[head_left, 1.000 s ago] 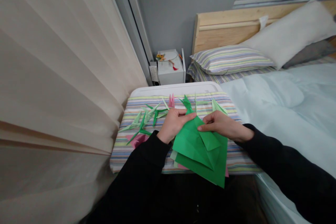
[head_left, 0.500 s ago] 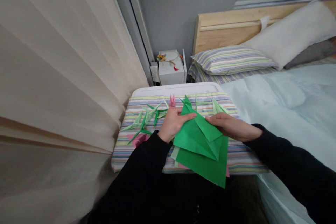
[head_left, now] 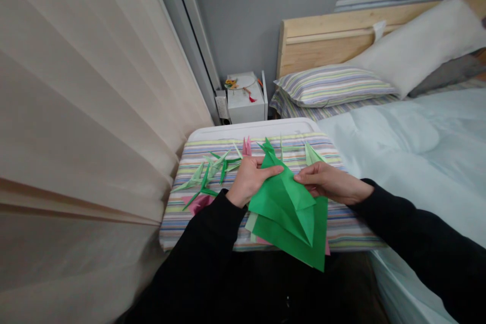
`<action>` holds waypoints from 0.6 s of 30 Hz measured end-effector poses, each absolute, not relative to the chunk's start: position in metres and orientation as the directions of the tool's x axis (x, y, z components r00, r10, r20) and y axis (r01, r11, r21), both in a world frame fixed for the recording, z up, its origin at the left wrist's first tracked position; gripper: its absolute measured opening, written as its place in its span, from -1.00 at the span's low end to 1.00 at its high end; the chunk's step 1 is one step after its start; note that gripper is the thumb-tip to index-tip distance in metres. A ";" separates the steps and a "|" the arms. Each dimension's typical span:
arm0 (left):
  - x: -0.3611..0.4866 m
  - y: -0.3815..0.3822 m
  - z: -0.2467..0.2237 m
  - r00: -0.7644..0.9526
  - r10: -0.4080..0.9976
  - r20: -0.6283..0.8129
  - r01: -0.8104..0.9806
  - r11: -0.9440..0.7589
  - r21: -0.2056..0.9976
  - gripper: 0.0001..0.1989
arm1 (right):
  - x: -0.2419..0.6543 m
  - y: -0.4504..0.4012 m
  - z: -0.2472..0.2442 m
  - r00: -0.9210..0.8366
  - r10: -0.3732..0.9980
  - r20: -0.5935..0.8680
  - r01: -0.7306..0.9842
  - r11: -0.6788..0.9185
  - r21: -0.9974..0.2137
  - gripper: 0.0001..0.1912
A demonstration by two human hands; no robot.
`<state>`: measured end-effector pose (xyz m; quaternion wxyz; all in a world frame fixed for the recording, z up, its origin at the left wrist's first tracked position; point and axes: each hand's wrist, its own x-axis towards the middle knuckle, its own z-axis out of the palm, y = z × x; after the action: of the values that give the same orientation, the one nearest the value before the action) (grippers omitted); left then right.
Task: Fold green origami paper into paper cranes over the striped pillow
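Observation:
Between my hands is a partly folded sheet of green origami paper (head_left: 279, 197). My left hand (head_left: 251, 176) grips its upper left edge, thumb on top and fingers hidden beneath. At the right edge, my right hand (head_left: 328, 180) pinches the paper between thumb and fingers, and a flap there stands partly raised. Below the folded sheet lies a stack of square paper with a darker green sheet (head_left: 319, 243) on top; light green and pink edges stick out from it. Behind my left hand rest several folded paper cranes, among them a light green crane (head_left: 217, 163) and a pink crane (head_left: 247, 147).
A striped cloth (head_left: 178, 228) covers the small white table (head_left: 258, 128). On the left hangs a pale curtain (head_left: 94, 111). A bed with a light blue cover (head_left: 410, 136) stands to the right. Beyond the table is a white nightstand (head_left: 246, 106).
My right hand has shifted slightly left and inward, drawing the right side of the green paper with it. The right flap now looks narrower and more lifted. My left hand keeps its hold.

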<state>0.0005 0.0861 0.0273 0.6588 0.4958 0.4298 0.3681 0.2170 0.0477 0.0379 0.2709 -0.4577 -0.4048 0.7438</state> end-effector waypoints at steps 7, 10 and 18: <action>-0.001 0.085 0.030 0.473 0.862 -0.184 0.000 0.209 0.978 -0.64 | 0.217 0.049 0.036 -0.220 0.931 -0.292 0.222 -0.244 -0.944 -0.54; -0.001 0.085 0.031 0.440 0.878 -0.191 -0.007 0.216 0.976 -0.65 | 0.221 0.048 0.037 -0.359 0.864 -0.353 0.253 -0.274 -0.928 -0.57; 0.000 0.089 0.029 0.390 0.894 -0.222 -0.079 0.272 0.959 -0.63 | 0.222 0.044 0.031 -0.390 0.790 -0.473 0.155 -0.450 -0.880 -0.62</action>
<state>0.0000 0.0885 0.0289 0.6780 0.4850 0.4202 0.3586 0.2216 0.0436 0.0308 0.2308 -0.5017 -0.4710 0.6879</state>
